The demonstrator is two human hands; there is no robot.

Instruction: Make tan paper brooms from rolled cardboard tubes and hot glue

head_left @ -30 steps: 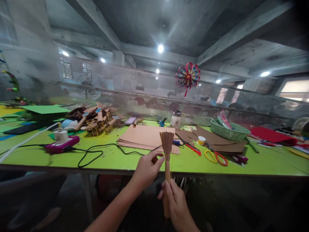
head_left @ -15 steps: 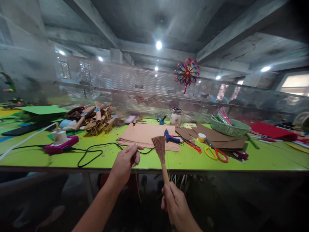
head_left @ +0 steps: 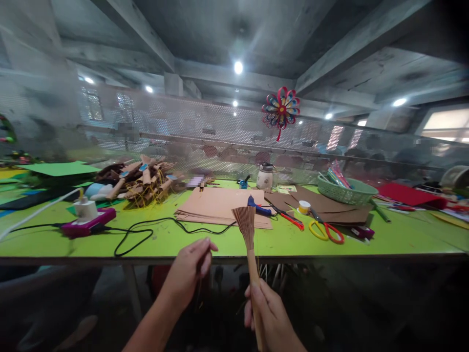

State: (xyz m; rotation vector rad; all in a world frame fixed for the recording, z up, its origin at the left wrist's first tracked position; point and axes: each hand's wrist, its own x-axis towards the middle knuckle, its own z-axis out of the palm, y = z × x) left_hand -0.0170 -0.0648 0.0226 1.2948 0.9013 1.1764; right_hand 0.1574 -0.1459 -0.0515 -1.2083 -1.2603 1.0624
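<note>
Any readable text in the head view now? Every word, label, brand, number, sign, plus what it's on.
None legible.
Small card behind the brown sheets: possible print, too small to read.
Jar: marks too small to tell as pattern or lettering.
Purple power strip: no legible label.
Plastic packet in the green basket: too blurred.
Pleated paper piece in the right hand: no lettering visible.

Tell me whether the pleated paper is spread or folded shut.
Partly spread: the pleated paper widens upward from the handle in your right hand.
</note>
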